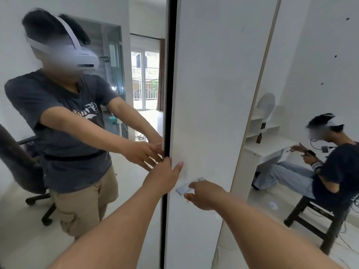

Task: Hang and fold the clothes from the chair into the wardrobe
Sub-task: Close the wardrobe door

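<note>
The white wardrobe door (209, 94) fills my view, a mirror (77, 113) beside it reflecting the dark chair (21, 164). My left hand (165, 177) lies spread on the door's black edge, thumb on the panel. My right hand (204, 193) pinches the small handle (186, 188).

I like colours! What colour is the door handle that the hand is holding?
White, like the wardrobe door. The handle shows in the head view.
</note>
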